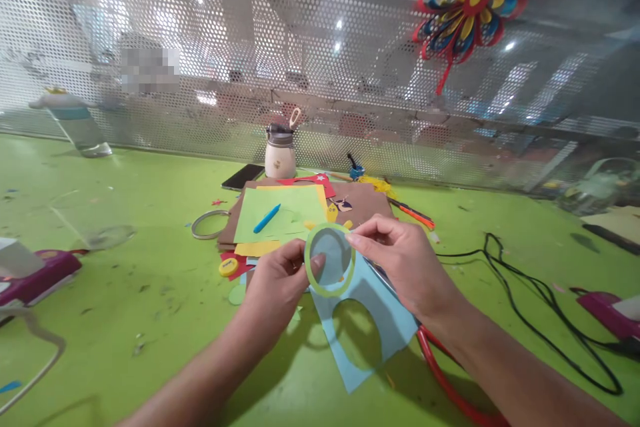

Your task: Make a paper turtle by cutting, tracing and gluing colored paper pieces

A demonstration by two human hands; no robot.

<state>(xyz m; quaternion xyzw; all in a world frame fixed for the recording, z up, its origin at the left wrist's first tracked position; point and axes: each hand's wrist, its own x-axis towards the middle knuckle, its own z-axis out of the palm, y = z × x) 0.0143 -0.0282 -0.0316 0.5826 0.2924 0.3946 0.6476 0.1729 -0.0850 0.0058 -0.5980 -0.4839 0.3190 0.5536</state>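
Observation:
My left hand [285, 280] is closed on the left side of a green paper ring [330, 293], its thumb lying over the blue-grey round paper [333, 260] that fills the ring. Thumb and fingers of my right hand [395, 253] pinch the ring's upper right edge. Whether the round paper is stuck to the ring or only lies behind it, I cannot tell. Below the hands lies a light blue paper sheet [400, 323] with a round hole cut in it. Red-handled scissors [430, 353] lie partly hidden under my right hand and forearm.
A blue pen [267, 219] lies on stacked green paper [295, 200]. Nearby are a roll of tape [194, 230], a yellow round container [229, 267], a phone [243, 176], a bottle [280, 155] and an orange cutter [417, 215]. Black cable [520, 320] loops at right.

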